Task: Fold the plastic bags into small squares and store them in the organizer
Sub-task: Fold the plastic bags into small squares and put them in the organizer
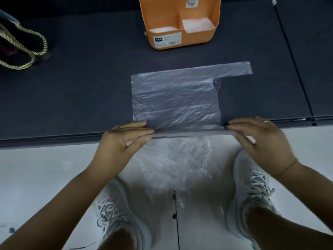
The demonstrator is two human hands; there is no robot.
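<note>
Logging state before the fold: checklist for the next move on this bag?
1. The bag flat on the mat: ok, lightly wrinkled.
2. Near edge held: ok, left hand and right hand pinch it.
3. The handle tucked in: not ok, it sticks out at the far right.
4. Nothing lying on the bag: ok.
5. Room left in the organizer: cannot tell; both front compartments hold folded bags.

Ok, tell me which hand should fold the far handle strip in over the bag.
Probably right. The handle strip juts past the plastic bag nearer the right hand; the left hand, at the near left corner, would have to cross over.
</note>
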